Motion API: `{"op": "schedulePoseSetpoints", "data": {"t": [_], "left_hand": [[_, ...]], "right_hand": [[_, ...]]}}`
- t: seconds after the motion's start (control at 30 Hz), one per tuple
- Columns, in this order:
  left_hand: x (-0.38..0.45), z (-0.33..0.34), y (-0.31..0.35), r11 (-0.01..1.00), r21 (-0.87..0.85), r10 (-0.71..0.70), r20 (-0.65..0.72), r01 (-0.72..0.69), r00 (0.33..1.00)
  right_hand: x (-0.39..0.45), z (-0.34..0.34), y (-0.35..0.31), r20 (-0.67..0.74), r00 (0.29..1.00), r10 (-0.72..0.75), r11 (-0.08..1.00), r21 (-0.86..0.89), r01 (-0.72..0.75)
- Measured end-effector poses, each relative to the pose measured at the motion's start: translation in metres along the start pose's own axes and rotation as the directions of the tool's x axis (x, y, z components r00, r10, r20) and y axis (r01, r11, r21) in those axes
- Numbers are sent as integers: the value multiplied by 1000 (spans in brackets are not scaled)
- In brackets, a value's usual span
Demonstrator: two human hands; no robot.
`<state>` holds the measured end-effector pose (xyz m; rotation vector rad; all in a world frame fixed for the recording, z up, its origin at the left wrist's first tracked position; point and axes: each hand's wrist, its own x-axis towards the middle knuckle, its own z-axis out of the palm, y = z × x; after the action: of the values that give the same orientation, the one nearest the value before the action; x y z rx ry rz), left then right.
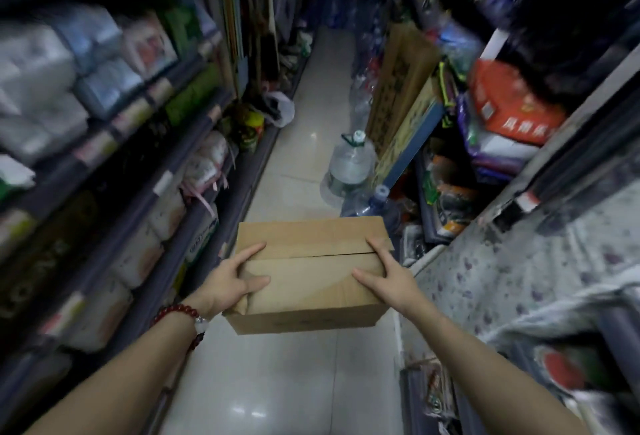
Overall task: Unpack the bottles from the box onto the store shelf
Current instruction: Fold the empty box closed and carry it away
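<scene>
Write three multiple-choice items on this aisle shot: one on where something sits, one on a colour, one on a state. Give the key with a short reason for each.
1. Where is the big clear water jug?
A. On the floor beyond the box, by the right-hand shelves
B. On top of the box
C. On the left-hand shelf

2. What colour is the bead bracelet on the left wrist?
A. Blue
B. Dark red
C. Yellow

3. What state is the cardboard box in?
A. Open, with bottles showing
B. Crushed flat on the floor
C. Flaps closed, held in both hands

Key: 1 A, the jug stands on the tiles past the box's far edge. 2 B, the beads show dark red. 3 C, the top flaps meet at a seam, and the left hand and right hand grip its sides above the floor.
</scene>
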<state>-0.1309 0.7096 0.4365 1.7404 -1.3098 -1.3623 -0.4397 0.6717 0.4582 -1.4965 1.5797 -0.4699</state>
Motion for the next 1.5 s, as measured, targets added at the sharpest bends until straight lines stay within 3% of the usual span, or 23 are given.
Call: {"op": "schedulePoseSetpoints", "data": {"t": [0.27, 0.5, 0.77, 1.03, 1.2, 1.5], "left_hand": [[-30, -47, 92, 983, 67, 174, -54, -171, 983], [-4, -56, 125, 982, 88, 166, -16, -164, 986], [115, -66, 163, 986, 135, 95, 40, -100, 995], [229, -91, 210, 987, 146, 76, -51, -68, 996], [304, -110, 229, 983, 172, 65, -29, -59, 997], [471, -156, 267, 962, 229, 138, 56, -148, 989]], "right_hand": [[-31, -43, -93, -92, 995, -38, 999, 2, 39], [-6, -57, -111, -178, 984, -29, 999, -21, 25], [111, -87, -113, -141, 990, -7, 1000, 3, 7], [241, -127, -152, -124, 992, -33, 999, -15, 31], [314, -132, -169, -121, 992, -32, 999, -14, 31], [459, -131, -195, -181, 983, 18, 1000, 0, -19]]}}
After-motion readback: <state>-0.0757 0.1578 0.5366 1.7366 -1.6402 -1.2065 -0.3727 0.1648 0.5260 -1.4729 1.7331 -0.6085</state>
